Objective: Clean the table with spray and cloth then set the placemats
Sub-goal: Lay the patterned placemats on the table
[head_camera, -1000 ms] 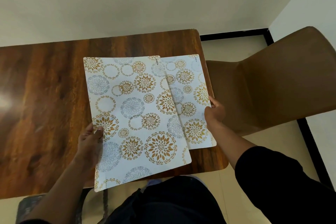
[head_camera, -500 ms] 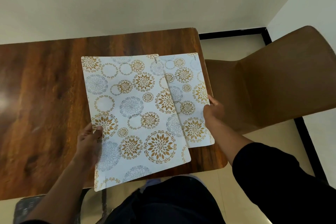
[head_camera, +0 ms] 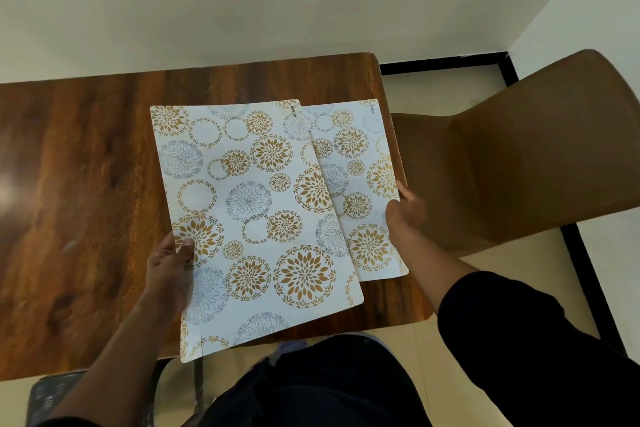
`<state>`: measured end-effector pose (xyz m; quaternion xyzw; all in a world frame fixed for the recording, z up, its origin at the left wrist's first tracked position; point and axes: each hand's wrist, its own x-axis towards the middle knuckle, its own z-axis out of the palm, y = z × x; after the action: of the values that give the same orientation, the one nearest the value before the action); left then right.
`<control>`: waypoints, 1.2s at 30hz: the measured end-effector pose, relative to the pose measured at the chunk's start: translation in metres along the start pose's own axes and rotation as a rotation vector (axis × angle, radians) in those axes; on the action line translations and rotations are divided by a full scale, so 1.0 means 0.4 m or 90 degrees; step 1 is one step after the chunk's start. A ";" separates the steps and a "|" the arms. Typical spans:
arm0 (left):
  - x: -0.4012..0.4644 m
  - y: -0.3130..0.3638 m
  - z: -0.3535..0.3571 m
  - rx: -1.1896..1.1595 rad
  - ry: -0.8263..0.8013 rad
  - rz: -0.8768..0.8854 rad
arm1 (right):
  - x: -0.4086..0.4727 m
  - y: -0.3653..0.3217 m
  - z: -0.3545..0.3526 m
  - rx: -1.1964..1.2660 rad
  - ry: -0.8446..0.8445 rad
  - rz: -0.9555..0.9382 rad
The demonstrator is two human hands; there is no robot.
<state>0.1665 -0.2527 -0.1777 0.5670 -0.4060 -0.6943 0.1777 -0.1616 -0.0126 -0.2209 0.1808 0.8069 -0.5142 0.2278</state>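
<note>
Desk [head_camera: 86,184]: dark wood, runs L to R across the view, w/ a bright glare spot at far L edge.

L hand [head_camera: 171,274] grips the top mat [head_camera: 249,218] at its L edge, thumb on the printed face, fingers underneath & hidden. Mat is white w/ gold & grey flower circles; its near end overhangs the desk's near edge, toward the person. Whether it lies flat on the desk or is lifted a bit, can't tell.

2nd mat [head_camera: 360,184], same print, sits to the R, partly under the top mat's R edge, right at the desk's R edge. R hand [head_camera: 405,215] pinches its R edge about halfway along, thumb on top; black sleeve [head_camera: 519,340] behind it.

Chair [head_camera: 519,156], brown, just R of the desk, seat facing it. Pale wall beyond, black skirting on the floor.

Vs 1 s ago & 0.5 s ago: almost nothing differs. Both grips in the same spots, same overlap between mats. The whole scene sits a touch higher in view than 1 s ago, so looks like head motion rather than the mats moving.
</note>
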 end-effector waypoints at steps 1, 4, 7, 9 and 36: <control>0.000 0.000 0.002 0.001 -0.002 0.003 | -0.002 -0.001 0.001 0.002 0.003 0.002; -0.003 0.002 0.007 0.005 -0.012 0.004 | -0.003 -0.004 0.001 0.005 0.002 0.005; -0.004 0.000 0.011 0.006 -0.019 0.000 | 0.002 -0.009 -0.003 0.005 -0.002 0.006; -0.008 0.001 0.014 0.003 -0.021 -0.002 | 0.007 -0.011 -0.005 0.010 0.002 0.007; -0.018 0.001 0.025 -0.008 -0.048 -0.009 | 0.060 -0.006 -0.018 -0.023 -0.031 0.047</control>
<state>0.1592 -0.2443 -0.1726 0.5420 -0.4037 -0.7193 0.1607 -0.1841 -0.0055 -0.2296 0.1937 0.8032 -0.4947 0.2693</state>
